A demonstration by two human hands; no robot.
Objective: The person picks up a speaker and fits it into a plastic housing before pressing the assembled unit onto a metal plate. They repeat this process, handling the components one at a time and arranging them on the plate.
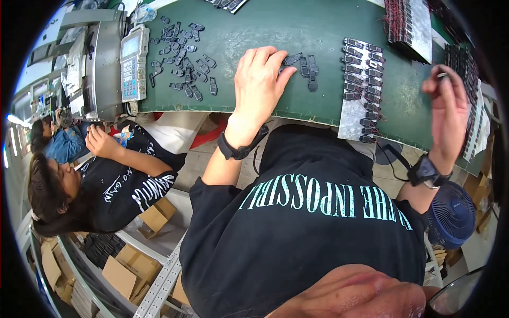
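Observation:
My left hand point(259, 79) rests on the green tabletop, fingers bent and the thumb held apart from them. Right beside its fingertips lie several small black plastic parts point(313, 64) in a loose cluster; part of this cluster is hidden by the hand. My right hand point(448, 103) is raised near the table's right side. Its thumb and fingers pinch a small black part point(443, 77) with a light tip, too small to make out fully. Left of it, a pale board point(350, 117) carries two columns of black parts with thin reddish wires.
A heap of black parts point(183, 58) is spread at the left, beside a grey keypad device point(134, 63). Stacked boards with red wires point(408, 26) stand at the far right. A co-worker point(116, 175) sits to my left. A blue fan point(452, 214) stands at lower right.

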